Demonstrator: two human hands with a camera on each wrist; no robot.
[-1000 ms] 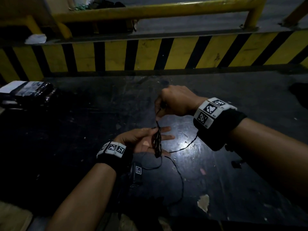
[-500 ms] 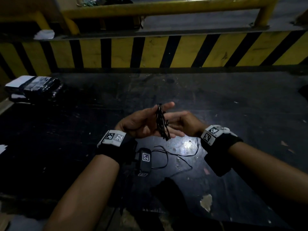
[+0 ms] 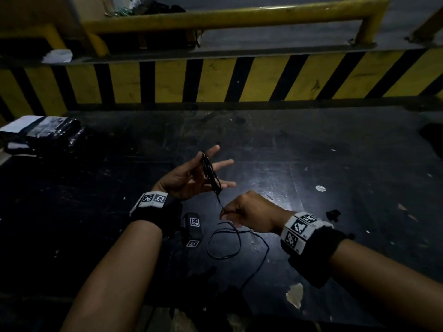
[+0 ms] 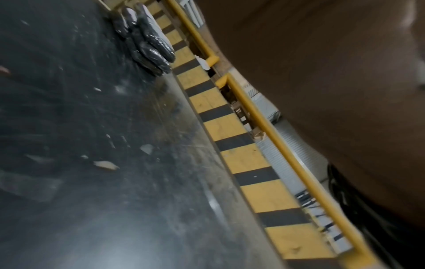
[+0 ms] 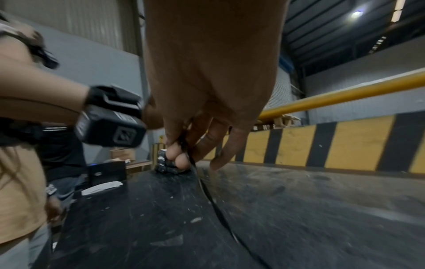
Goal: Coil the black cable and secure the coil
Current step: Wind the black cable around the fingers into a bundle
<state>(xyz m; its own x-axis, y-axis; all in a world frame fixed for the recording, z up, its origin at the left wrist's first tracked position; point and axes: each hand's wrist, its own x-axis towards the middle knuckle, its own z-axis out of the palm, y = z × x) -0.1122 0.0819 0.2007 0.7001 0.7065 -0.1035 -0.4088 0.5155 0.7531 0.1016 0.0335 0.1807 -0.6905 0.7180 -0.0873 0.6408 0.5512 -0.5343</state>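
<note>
Cable [image 3: 211, 172] coiled around spread left hand [image 3: 189, 180]; right hand [image 3: 249, 213] fingers pinching its tail; wrapped bundles [image 3: 45, 135] far left.

The black cable [image 3: 211, 172] is thin and shiny. Most of it is wound in a tight bunch of loops across the spread fingers of the left hand [image 3: 189, 179]. One strand runs down to the right hand [image 3: 249, 213], which pinches it. The rest lies in a loose loop on the dark bench [image 3: 335, 164].
</note>
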